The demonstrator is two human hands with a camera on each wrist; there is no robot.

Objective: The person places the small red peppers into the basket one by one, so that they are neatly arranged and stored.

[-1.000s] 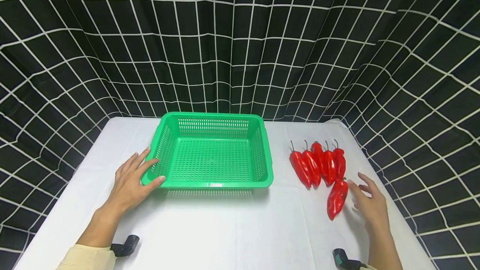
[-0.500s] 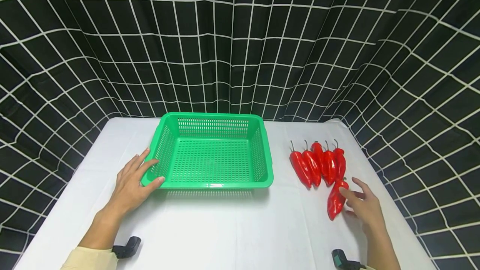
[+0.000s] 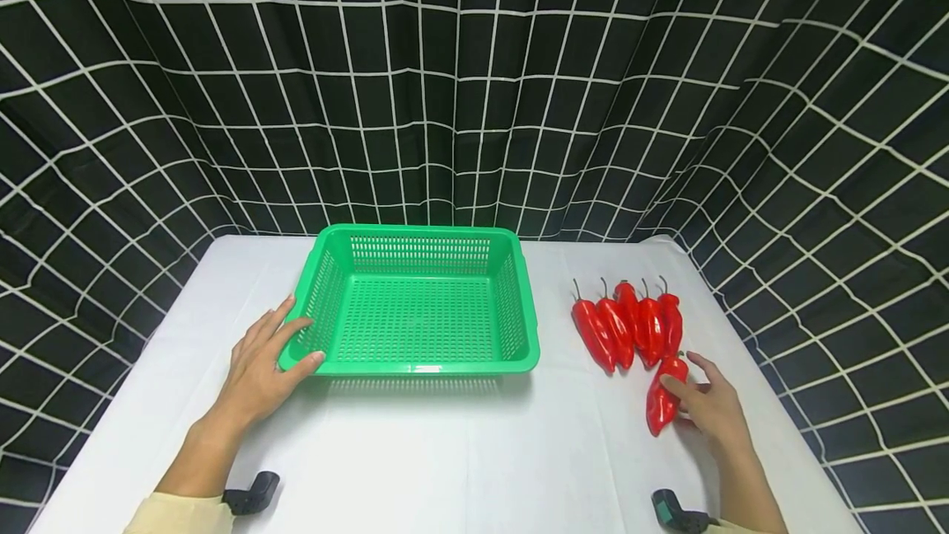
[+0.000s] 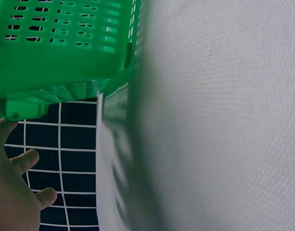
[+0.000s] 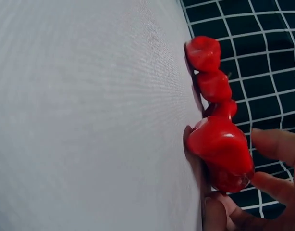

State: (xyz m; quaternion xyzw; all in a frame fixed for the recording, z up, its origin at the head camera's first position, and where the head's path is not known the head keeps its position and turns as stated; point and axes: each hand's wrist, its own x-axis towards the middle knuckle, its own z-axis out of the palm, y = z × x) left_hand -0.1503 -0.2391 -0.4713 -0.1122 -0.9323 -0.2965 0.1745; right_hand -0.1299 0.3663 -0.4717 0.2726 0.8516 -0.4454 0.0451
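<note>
Your nearer, spread right hand (image 3: 715, 412) has the front red pepper (image 3: 658, 410), angled one-to-seven, at nine o'clock, your left hand (image 3: 261, 367) spread too

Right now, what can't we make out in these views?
- Near pepper: part of its right side, head view, behind the right hand; whether the hand grips it is unclear.
- Right hand: palm, right wrist view, cut off by the right edge.
- Back peppers: right wrist view, partly behind the near pepper.
- Basket: left wrist view, cut off by top and left edges.
- Left hand: left wrist view, cut off by the left edge.
</note>
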